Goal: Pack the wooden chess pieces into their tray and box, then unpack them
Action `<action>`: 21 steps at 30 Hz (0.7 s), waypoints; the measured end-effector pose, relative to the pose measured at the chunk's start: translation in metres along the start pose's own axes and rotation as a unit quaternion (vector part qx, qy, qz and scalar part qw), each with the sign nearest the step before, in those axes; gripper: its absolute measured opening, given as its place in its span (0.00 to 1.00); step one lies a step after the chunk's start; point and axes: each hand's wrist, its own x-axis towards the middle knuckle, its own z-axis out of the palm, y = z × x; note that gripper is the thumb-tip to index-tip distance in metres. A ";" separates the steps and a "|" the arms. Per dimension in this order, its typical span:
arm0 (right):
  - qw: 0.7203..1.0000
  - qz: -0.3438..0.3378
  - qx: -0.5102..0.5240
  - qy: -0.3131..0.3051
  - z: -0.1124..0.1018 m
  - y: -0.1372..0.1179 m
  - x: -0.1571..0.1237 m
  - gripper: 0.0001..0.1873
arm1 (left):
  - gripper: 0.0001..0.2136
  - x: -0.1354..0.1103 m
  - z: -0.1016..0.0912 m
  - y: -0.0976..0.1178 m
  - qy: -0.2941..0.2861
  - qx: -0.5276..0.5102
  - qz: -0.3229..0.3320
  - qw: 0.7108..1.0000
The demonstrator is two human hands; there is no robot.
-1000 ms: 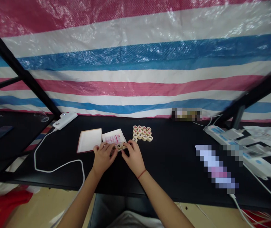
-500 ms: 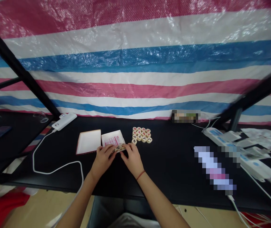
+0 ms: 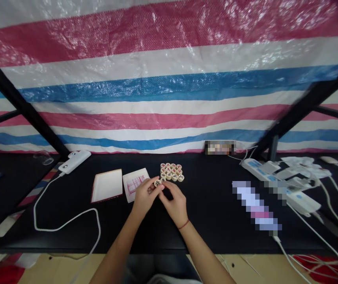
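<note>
Several round Chinese chess pieces point(image 3: 157, 183) with black characters are gripped in my left hand point(image 3: 144, 194), just in front of the grid on the table. The fingers of my right hand point(image 3: 175, 202) meet the left fingertips and close on the edge of a piece there. Beyond my hands, a grid of cream chess pieces point(image 3: 173, 171) lies flat, red characters in the back rows and black ones in front. The open box tray point(image 3: 126, 192), with a pink-printed sheet point(image 3: 133, 184) inside, lies left of my left hand, partly hidden by it.
Left of the tray lies a white box lid point(image 3: 107, 185) with a red edge. A white charger point(image 3: 74, 162) and its cable point(image 3: 68, 229) are at the left. On the right lie a blurred-out device point(image 3: 256, 205) and a white power strip point(image 3: 301, 202). A striped sheet point(image 3: 163, 118) hangs behind.
Both hands have moved right, from the tray's front edge to near the grid, bringing chess pieces along. The sheet in the tray shows more fully. The camera view has shifted a little.
</note>
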 end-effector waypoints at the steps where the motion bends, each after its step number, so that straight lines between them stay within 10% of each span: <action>1: 1.000 0.022 -0.016 0.014 -0.004 0.007 0.000 0.09 | 0.13 0.003 0.004 0.000 0.014 0.004 0.002 1.000; 7: 0.984 0.111 -0.137 -0.025 -0.015 0.036 -0.005 0.10 | 0.12 0.003 0.004 -0.015 0.100 0.082 0.101 0.986; 21: 0.990 0.124 0.048 -0.036 -0.010 0.012 -0.002 0.14 | 0.08 -0.010 0.009 -0.008 -0.017 0.232 0.206 0.950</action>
